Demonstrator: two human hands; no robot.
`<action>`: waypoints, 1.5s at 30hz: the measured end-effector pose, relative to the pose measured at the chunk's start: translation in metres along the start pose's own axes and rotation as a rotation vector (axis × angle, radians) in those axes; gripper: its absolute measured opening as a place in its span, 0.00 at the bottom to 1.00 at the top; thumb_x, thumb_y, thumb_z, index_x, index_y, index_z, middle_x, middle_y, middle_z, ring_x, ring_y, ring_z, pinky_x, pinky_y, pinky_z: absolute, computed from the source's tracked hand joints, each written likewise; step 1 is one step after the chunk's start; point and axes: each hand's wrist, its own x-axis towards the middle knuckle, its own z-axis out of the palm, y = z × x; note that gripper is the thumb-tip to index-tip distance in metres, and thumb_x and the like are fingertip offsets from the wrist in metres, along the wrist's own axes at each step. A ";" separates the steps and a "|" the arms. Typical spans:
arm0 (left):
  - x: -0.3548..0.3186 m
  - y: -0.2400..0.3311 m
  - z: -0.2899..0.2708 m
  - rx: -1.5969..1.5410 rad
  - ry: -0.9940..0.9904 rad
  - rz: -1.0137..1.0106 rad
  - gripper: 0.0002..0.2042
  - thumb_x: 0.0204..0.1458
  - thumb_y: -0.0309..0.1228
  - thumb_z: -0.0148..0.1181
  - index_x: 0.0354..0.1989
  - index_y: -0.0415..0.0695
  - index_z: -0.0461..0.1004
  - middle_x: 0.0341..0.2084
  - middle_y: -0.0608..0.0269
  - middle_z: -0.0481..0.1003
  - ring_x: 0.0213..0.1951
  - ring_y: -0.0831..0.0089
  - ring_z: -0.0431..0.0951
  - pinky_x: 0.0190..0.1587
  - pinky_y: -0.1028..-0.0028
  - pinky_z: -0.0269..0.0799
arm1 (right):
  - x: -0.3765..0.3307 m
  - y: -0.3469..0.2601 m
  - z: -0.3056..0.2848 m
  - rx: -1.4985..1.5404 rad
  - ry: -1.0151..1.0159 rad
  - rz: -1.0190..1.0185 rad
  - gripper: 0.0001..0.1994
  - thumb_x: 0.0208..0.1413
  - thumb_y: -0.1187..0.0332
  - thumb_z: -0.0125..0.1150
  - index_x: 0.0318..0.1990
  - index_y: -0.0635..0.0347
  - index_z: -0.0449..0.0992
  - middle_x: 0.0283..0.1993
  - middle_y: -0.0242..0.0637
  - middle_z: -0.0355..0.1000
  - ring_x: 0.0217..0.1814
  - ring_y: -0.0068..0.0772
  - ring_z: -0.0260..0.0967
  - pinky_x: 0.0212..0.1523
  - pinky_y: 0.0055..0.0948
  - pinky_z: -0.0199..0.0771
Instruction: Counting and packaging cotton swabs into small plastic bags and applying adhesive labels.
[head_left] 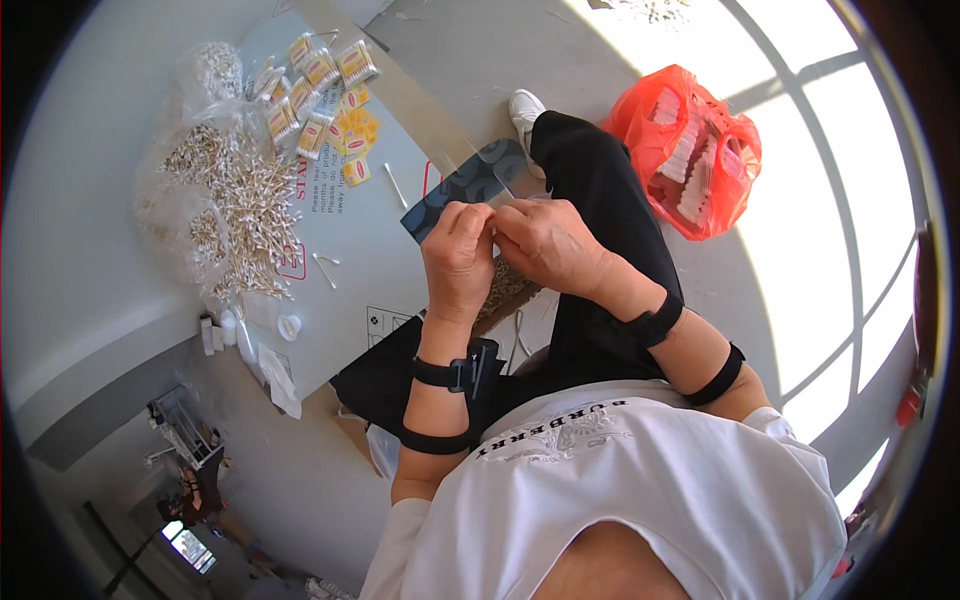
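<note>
My left hand and my right hand meet fingertip to fingertip over my lap, both pinched on a small pale item that is mostly hidden by the fingers. Black straps sit on both wrists and forearms. Just behind the hands lies a dark blue patterned flat piece. To the left, a loose heap of cotton swabs covers part of a white printed sheet. Several small yellow-labelled packets of swabs lie at the sheet's far end.
A red plastic bag holding white items stands to the right of my black trouser leg. Clear bags of swabs lie far left. Single swabs and a small white cap rest on the sheet. Window light falls on the floor at right.
</note>
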 end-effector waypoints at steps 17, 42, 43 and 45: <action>0.088 -0.080 0.083 0.131 -0.168 0.099 0.08 0.40 0.23 0.67 0.30 0.46 0.78 0.27 0.64 0.79 0.34 0.60 0.74 0.39 0.65 0.71 | 0.027 0.092 0.050 0.965 0.698 0.942 0.08 0.55 0.71 0.65 0.31 0.68 0.81 0.21 0.26 0.69 0.22 0.16 0.59 0.22 0.21 0.59; 0.100 -0.081 0.094 0.178 -0.154 0.228 0.06 0.42 0.24 0.65 0.29 0.46 0.76 0.27 0.65 0.78 0.35 0.60 0.73 0.41 0.62 0.69 | 0.030 0.091 0.052 0.788 0.876 0.957 0.08 0.53 0.70 0.67 0.28 0.68 0.80 0.22 0.27 0.71 0.22 0.16 0.59 0.23 0.21 0.59; 0.099 -0.083 0.096 0.179 -0.171 0.231 0.06 0.42 0.24 0.65 0.29 0.47 0.75 0.27 0.65 0.78 0.35 0.60 0.73 0.40 0.62 0.69 | 0.029 0.093 0.053 0.720 0.859 0.981 0.08 0.53 0.70 0.67 0.28 0.68 0.80 0.22 0.28 0.71 0.22 0.16 0.60 0.23 0.21 0.59; 0.096 -0.085 0.097 0.178 -0.193 0.228 0.06 0.42 0.24 0.65 0.29 0.47 0.75 0.26 0.65 0.78 0.35 0.60 0.73 0.40 0.62 0.69 | 0.028 0.090 0.052 0.803 0.837 1.020 0.08 0.53 0.70 0.67 0.29 0.68 0.80 0.22 0.28 0.72 0.22 0.16 0.61 0.23 0.21 0.59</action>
